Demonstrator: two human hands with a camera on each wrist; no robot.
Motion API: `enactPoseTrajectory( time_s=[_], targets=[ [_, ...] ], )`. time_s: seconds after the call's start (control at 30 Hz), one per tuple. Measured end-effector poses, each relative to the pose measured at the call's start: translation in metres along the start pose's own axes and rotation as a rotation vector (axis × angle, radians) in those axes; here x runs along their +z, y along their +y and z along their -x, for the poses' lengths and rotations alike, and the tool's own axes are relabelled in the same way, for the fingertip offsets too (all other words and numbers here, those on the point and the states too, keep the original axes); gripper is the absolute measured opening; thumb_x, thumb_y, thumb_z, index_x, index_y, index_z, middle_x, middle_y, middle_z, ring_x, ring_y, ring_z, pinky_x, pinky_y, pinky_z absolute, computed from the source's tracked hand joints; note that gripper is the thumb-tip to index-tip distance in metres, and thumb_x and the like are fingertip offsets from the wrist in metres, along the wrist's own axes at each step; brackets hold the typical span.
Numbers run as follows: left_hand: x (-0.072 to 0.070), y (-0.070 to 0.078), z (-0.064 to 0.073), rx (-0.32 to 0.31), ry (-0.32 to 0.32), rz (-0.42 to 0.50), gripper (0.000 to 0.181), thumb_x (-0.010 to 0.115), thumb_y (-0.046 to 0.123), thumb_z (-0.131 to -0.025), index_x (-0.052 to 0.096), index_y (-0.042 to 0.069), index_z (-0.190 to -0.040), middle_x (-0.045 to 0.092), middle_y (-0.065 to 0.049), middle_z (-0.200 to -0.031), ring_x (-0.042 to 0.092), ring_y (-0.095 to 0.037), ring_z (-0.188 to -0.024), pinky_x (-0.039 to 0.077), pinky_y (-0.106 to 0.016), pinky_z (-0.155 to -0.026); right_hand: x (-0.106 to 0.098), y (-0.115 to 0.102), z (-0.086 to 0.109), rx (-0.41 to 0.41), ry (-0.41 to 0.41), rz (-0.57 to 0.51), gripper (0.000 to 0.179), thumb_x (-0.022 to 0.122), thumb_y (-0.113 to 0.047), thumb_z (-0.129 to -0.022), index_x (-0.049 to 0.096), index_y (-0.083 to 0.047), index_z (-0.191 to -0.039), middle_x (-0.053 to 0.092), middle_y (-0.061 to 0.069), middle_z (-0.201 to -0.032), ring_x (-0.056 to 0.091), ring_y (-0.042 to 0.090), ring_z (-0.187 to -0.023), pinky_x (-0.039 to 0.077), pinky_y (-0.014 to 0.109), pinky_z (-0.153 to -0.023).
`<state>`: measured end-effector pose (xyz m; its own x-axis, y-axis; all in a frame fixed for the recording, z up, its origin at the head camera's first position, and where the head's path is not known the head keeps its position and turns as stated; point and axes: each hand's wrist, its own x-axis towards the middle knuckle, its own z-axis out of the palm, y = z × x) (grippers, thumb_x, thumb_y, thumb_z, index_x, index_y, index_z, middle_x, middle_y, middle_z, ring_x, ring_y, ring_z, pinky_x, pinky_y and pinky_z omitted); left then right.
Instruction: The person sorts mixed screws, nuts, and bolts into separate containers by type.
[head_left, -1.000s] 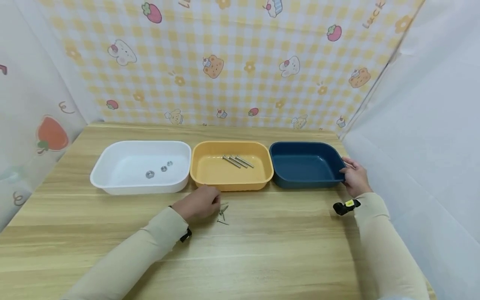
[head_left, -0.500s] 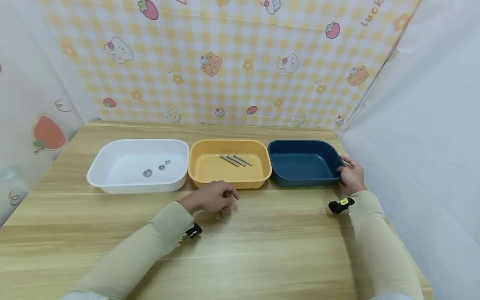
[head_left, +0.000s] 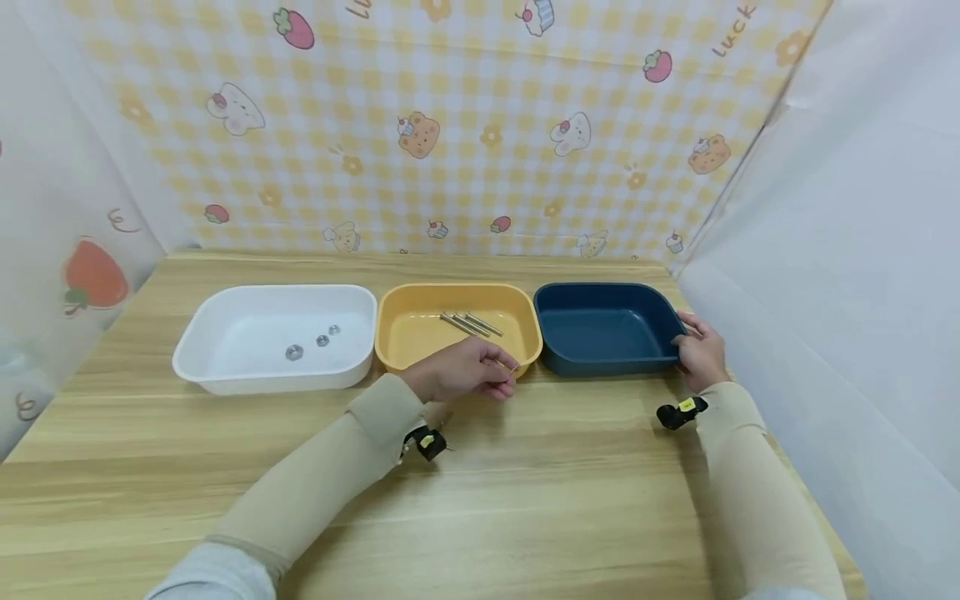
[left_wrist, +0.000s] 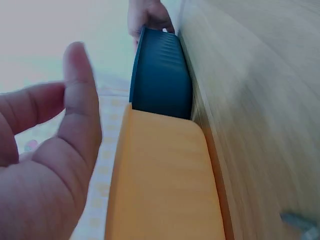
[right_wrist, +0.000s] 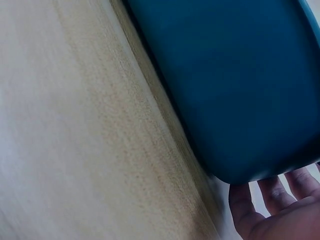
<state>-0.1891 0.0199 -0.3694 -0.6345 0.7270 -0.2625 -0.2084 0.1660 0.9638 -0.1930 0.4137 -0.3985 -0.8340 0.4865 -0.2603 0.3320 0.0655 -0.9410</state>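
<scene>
My left hand point(head_left: 468, 368) is over the front rim of the yellow tray point(head_left: 420, 354), with a small thin screw point(head_left: 516, 367) pinched between thumb and forefinger. In the left wrist view the thumb and forefinger point(left_wrist: 80, 100) meet, and the screw is hidden there. My right hand point(head_left: 702, 354) grips the right end of the dark blue tray point(head_left: 607, 367); in the right wrist view its fingers point(right_wrist: 242, 200) press against the tray's end wall. Loose small screws point(left_wrist: 300, 222) lie on the table, blurred in the left wrist view and mostly hidden by the left arm in the head view.
Inside the yellow tray lie three long bolts point(head_left: 471, 324). On the left, a white tray point(head_left: 277, 385) contains three nuts point(head_left: 322, 341). The three trays stand in a row on the wooden table point(head_left: 570, 500), before a checked cloth point(head_left: 465, 183).
My left hand has lifted from the loose screws with one pinched, moving right and up to the yellow tray's front rim. The right hand has stayed on the blue tray.
</scene>
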Motion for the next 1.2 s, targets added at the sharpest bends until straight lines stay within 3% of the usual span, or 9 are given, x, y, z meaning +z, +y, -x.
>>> enactPoseTrajectory(
  time_s=[0.1,0.27,0.37,0.5,0.63,0.73,0.87,1.03,1.2],
  targets=[
    [0.002,0.003,-0.015,-0.027,0.025,0.113,0.028,0.047,-0.004,-0.100,0.051,-0.014,-0.125,0.058,-0.031,-0.117,0.065,-0.018,-0.085,0.055,-0.028,-0.079,-0.002,0.002,0.000,0.000,-0.008,0.003,0.064,0.043,0.005,-0.092,0.040,-0.024,-0.149,0.033,0.013,-0.153,0.044,0.020,-0.120,0.048,0.018,-0.065],
    [0.007,0.011,-0.042,-0.076,0.023,0.299,0.029,0.045,-0.004,-0.100,0.048,-0.014,-0.127,0.061,-0.021,-0.106,0.064,-0.018,-0.081,0.055,-0.025,-0.074,-0.004,0.006,0.001,0.010,0.008,-0.003,0.064,0.044,0.006,-0.091,0.040,-0.022,-0.149,0.033,0.013,-0.153,0.047,0.017,-0.115,0.048,0.019,-0.063],
    [0.011,0.016,-0.055,-0.086,0.028,0.387,0.033,0.043,-0.004,-0.101,0.044,-0.015,-0.132,0.057,-0.024,-0.116,0.063,-0.018,-0.084,0.055,-0.025,-0.079,-0.005,0.007,0.002,0.013,0.020,0.000,0.065,0.044,0.007,-0.091,0.041,-0.021,-0.149,0.033,0.014,-0.153,0.049,0.015,-0.108,0.047,0.020,-0.060],
    [0.017,0.022,-0.071,-0.100,0.066,0.507,0.040,0.042,-0.001,-0.102,0.038,-0.012,-0.140,0.044,-0.028,-0.139,0.060,-0.024,-0.108,0.049,-0.029,-0.094,-0.004,0.008,0.002,0.013,0.023,0.008,0.064,0.045,0.005,-0.091,0.041,-0.022,-0.149,0.033,0.013,-0.153,0.049,0.015,-0.109,0.047,0.021,-0.060],
    [0.026,0.027,-0.087,-0.122,0.115,0.682,0.043,0.041,0.006,-0.104,0.034,-0.010,-0.144,0.037,-0.026,-0.145,0.044,-0.032,-0.131,0.041,-0.033,-0.103,-0.004,0.009,0.003,0.008,0.015,0.017,0.063,0.045,0.004,-0.092,0.040,-0.023,-0.149,0.032,0.013,-0.154,0.048,0.016,-0.112,0.047,0.021,-0.061],
    [0.035,0.032,-0.099,-0.163,0.156,0.815,0.047,0.040,0.014,-0.105,0.030,-0.009,-0.145,0.034,-0.025,-0.147,0.037,-0.034,-0.136,0.038,-0.036,-0.106,-0.005,0.010,0.004,0.015,0.007,0.026,0.064,0.045,0.005,-0.092,0.040,-0.023,-0.149,0.032,0.013,-0.154,0.052,0.013,-0.098,0.042,0.023,-0.054],
    [0.044,0.040,-0.115,-0.186,0.192,0.956,0.058,0.039,0.026,-0.106,0.021,-0.009,-0.148,0.025,-0.026,-0.152,0.027,-0.035,-0.141,0.032,-0.038,-0.110,-0.007,0.008,0.004,0.000,0.005,0.010,0.065,0.045,0.007,-0.090,0.040,-0.021,-0.149,0.035,0.014,-0.151,0.051,0.008,-0.065,0.033,0.024,-0.044],
    [0.050,0.050,-0.126,-0.168,0.253,1.092,0.067,0.037,0.033,-0.106,0.011,-0.010,-0.150,0.015,-0.026,-0.156,0.017,-0.036,-0.144,0.025,-0.038,-0.114,-0.004,0.004,0.003,-0.043,0.010,-0.015,0.064,0.045,0.007,-0.090,0.041,-0.017,-0.149,0.038,0.015,-0.147,0.052,0.007,-0.061,0.031,0.023,-0.042],
    [0.052,0.053,-0.129,-0.200,0.349,1.197,0.068,0.038,0.034,-0.105,0.012,-0.011,-0.150,0.016,-0.026,-0.156,0.016,-0.036,-0.144,0.023,-0.039,-0.115,-0.001,0.004,0.001,-0.044,0.008,-0.012,0.063,0.045,0.007,-0.090,0.042,-0.018,-0.148,0.036,0.017,-0.149,0.053,0.009,-0.063,0.031,0.023,-0.041]
  ],
)
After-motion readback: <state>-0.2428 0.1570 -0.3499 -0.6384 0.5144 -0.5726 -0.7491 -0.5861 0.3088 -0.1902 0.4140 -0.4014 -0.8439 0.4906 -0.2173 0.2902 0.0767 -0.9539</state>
